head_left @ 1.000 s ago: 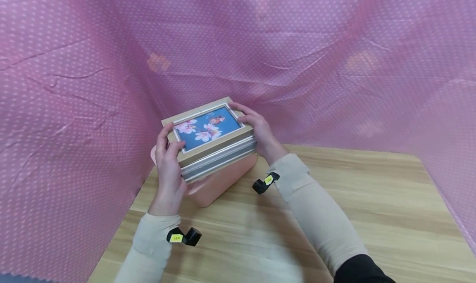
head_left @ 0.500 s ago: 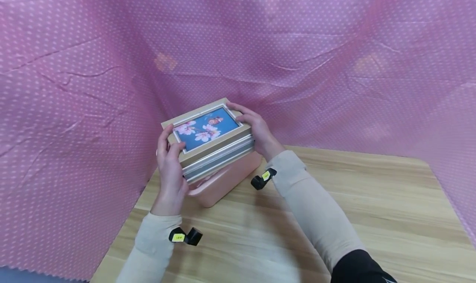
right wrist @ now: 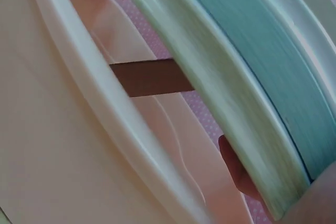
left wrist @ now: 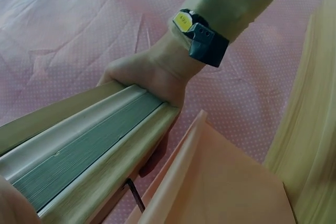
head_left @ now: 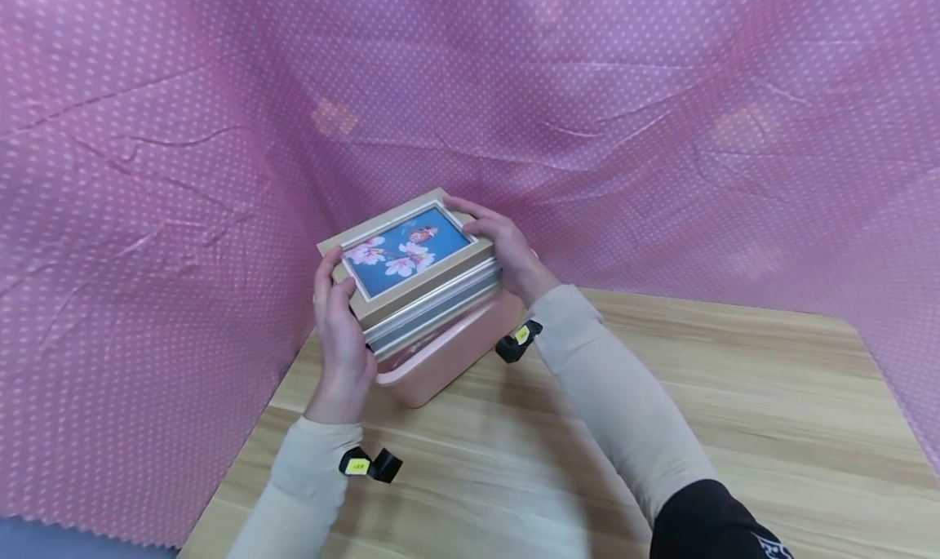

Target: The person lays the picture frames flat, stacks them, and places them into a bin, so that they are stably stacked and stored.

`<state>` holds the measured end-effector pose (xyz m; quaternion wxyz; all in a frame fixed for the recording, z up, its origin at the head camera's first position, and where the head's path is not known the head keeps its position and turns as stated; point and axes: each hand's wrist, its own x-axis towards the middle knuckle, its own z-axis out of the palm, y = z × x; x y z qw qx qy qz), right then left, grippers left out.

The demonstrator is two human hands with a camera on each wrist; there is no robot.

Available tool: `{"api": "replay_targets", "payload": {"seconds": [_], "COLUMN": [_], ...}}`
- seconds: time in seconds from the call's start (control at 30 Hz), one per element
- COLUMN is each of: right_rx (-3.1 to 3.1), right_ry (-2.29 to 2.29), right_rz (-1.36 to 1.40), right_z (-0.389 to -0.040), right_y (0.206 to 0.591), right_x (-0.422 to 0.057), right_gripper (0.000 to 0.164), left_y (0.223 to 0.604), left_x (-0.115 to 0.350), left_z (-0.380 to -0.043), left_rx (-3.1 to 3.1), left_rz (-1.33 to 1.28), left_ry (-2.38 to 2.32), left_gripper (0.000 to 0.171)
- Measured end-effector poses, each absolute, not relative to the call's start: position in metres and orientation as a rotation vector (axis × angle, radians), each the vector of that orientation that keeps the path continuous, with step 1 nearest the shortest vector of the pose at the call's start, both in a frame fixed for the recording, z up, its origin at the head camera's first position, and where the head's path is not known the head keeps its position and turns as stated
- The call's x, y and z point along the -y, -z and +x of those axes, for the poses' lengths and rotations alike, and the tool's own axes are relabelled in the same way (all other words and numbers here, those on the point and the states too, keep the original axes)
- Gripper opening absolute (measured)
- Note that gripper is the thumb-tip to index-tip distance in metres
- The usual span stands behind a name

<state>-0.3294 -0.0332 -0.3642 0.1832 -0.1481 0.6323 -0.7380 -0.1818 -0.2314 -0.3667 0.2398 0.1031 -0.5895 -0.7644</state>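
Observation:
A stack of picture frames (head_left: 433, 306) is held tilted above a pink bin (head_left: 455, 355). The top frame shows pink blossoms and a butterfly on blue (head_left: 396, 269); silver, grey and wood-toned edges show beneath it. My left hand (head_left: 341, 326) grips the stack's near left end, thumb at the top frame's border. At the far right end, my right hand (head_left: 514, 257) grips it with fingers over the top edge. Below the lowest frame, a brown strip (right wrist: 152, 78) reaches down toward the bin's opening in the right wrist view. Fingers under the stack are mostly hidden.
The bin stands on a wood-grain table (head_left: 698, 396), near its back left corner. Pink dotted cloth (head_left: 551, 94) hangs behind and at both sides. Black wrist cameras (head_left: 370, 465) stick out from both cuffs.
The head view has shifted slightly. Both hands keep hold of the picture frames, which have moved a little relative to the bin, so more of its rim and inside shows.

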Motion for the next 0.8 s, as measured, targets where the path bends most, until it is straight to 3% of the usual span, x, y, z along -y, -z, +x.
{"api": "replay_targets", "payload": {"seconds": [0.8], "right_rx": [-1.791], "right_ry": [2.05], "right_rz": [-0.445], "right_z": [-0.353], "right_y": [0.377], "right_x": [0.04], "right_gripper": [0.056], "left_y": [0.382], "left_x": [0.24], "left_z": [-0.195], "left_rx": [1.611], "left_rz": [0.363], "left_ry": [2.069], "left_gripper": [0.052]}}
